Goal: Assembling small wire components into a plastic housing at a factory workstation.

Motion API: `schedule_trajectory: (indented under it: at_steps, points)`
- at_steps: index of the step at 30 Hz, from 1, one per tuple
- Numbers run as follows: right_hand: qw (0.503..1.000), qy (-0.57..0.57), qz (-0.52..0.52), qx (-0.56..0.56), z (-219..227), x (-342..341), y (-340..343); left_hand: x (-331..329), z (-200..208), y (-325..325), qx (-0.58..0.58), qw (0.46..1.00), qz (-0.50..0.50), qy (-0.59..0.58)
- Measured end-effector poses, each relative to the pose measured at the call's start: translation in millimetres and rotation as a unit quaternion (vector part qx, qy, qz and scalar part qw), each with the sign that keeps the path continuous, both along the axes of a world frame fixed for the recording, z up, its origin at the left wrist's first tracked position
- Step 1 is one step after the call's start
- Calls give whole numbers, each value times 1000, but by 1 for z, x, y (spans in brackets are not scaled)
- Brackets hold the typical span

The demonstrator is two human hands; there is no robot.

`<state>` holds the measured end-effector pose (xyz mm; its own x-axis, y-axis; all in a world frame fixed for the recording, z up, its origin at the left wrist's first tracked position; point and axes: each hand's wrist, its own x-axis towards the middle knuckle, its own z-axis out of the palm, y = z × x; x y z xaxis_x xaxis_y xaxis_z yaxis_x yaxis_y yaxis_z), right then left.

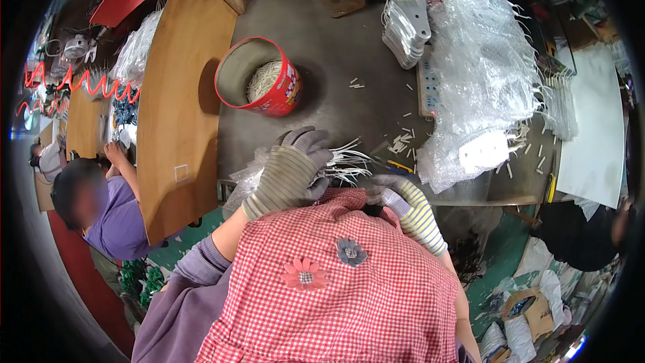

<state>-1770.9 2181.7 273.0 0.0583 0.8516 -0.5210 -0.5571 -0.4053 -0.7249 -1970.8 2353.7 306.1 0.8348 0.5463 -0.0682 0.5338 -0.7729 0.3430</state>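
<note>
Grey gloves on both hands. Left hand [290,173] has its fingers curled over a bundle of white wires [346,163], ends fanning out past the fingertips. Right hand [396,196], just beside it, looks curled at the same bundle, but I can't tell its grip. Looks mid-batch to me: red can [259,77] beyond the fingers is part full, and bagged plastic parts [480,74] crowd the right.

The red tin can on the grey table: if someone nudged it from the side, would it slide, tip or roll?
The red tin can stands upright on its flat base, so it would probably slide rather than roll. It looks only partly filled with a pale bundle of thin strands, so it is likely light and might tip if pushed near the rim. Once on its round side, it could roll.
</note>
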Motion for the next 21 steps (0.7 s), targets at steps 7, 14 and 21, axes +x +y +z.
schedule_trajectory:
  at_steps: [7, 14, 21]
  points:
    - [982, -170, 76, -44, -2, 1, 7, -2, -2, -3, -33, 997, 35, -53]
    - [738, -627, 90, 233, -16, -5, 45, 31, -8, -12, 58, 997, -32, 35]
    - [438, -868, -173, 159, 27, 73, 1, 15, -34, -11, 14, 999, 36, -4]
